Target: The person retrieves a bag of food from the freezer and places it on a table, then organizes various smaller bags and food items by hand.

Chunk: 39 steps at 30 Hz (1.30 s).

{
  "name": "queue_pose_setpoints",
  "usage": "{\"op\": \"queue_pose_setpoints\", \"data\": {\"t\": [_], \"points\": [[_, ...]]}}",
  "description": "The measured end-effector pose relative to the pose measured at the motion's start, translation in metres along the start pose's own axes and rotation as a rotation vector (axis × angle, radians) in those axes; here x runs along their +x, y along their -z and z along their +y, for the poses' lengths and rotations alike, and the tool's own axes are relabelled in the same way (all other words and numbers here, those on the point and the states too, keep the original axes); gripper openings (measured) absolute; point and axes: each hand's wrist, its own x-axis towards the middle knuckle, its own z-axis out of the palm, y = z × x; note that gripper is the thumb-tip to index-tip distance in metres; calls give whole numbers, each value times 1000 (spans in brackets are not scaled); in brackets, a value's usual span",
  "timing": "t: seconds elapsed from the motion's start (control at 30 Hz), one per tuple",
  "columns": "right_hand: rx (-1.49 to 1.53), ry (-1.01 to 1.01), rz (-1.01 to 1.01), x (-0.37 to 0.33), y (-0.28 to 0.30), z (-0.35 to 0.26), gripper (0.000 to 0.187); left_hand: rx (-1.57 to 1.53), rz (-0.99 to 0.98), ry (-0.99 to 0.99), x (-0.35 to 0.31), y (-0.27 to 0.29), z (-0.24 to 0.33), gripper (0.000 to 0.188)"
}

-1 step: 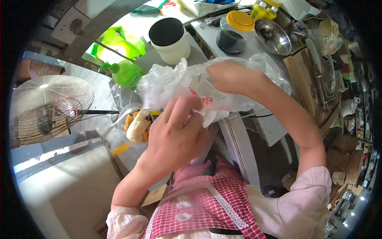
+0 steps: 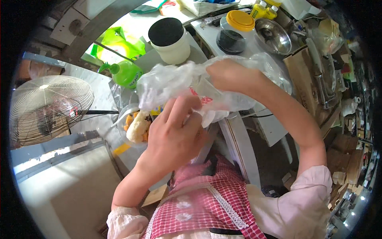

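Observation:
A crumpled, clear plastic bag (image 2: 167, 85) with red print stretches across the middle between both my hands. My left hand (image 2: 175, 133) has its fingers bent against the near side of the bag, close to the print. On the bag's right part, my right hand (image 2: 229, 75) is curled into a fist around the plastic, its fingertips hidden. To the left of my left hand sits a clear round container (image 2: 121, 119), holding orange chunks and a soft whitish piece (image 2: 138, 128).
Behind the bag stand a white jar with a black lid (image 2: 170, 44) and a green pump bottle (image 2: 127, 75). Farther right are a yellow-lidded clear jar (image 2: 240, 20), a steel bowl (image 2: 274, 36) and a cardboard box (image 2: 296, 75). A wire-caged fan (image 2: 45, 109) stands at left.
The bag's left part has sunk and spread slightly to the left. Both my hands stay almost where they were.

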Motion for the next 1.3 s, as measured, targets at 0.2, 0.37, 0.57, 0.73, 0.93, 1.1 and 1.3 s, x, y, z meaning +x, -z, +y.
{"op": "queue_pose_setpoints", "data": {"t": [0.2,0.37,0.57,0.73,0.93,1.1,1.3], "points": [[94,186,85,49,-35,39,39,-60,1,40,-4,-6,-7,14],[337,397,270,49,-37,55,47,-96,31,74,-5,-4,-10,15],[175,229,172,43,-18,28,31,-5,4,154,-19,8,-17,14],[-220,141,-88,22,-6,-7,24,-153,48,226,-18,10,-12,13],[-75,150,131,27,-32,5,28,-160,39,231,-20,9,-10,11],[139,111,122,-6,9,-3,30,-212,104,293,-18,7,-9,9],[917,192,55,-45,51,-12,23,-245,148,291,-23,2,-16,10]]}}
